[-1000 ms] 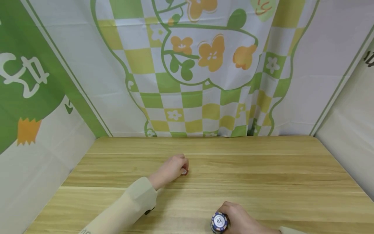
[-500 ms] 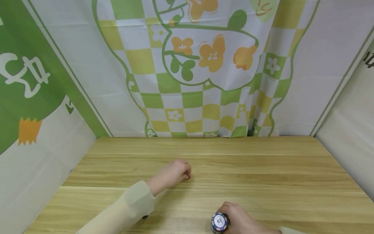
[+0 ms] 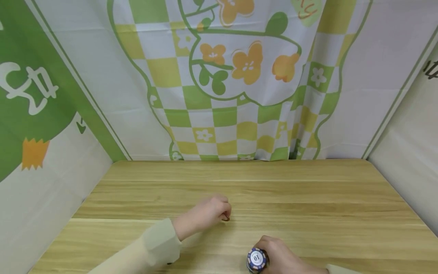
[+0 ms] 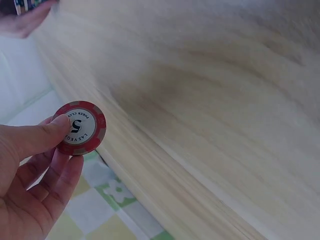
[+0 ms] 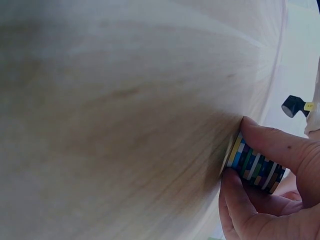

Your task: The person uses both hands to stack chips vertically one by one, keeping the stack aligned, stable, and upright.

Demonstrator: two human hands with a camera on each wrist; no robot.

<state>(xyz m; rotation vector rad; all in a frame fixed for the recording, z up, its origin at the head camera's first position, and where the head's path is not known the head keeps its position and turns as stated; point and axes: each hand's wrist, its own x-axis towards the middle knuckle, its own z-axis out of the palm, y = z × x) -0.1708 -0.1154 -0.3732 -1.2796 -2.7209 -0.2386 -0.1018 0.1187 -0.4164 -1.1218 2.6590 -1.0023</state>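
A red poker chip (image 4: 82, 129) marked 5 is pinched between the thumb and fingers of my left hand (image 3: 215, 211), above the middle of the table. In the head view only the chip's edge shows below the fingers. Near the table's front, my right hand (image 3: 282, 257) grips a stack of poker chips (image 3: 256, 259) whose top one is blue and white, marked 10. Seen from the right wrist, the stack (image 5: 255, 167) has several layers in mixed colours, with thumb and fingers around its lower end by the tabletop.
The light wooden table (image 3: 325, 198) spreads under both hands. A hanging cloth (image 3: 222, 114) with green and yellow checks and orange flowers stands along the back edge. White and green cloth walls (image 3: 61, 152) close in the sides. A small black device (image 5: 294, 106) shows in the right wrist view.
My left hand has moved toward the front and right with the red poker chip, nearer to the stack. The right hand and its stack have stayed in place.
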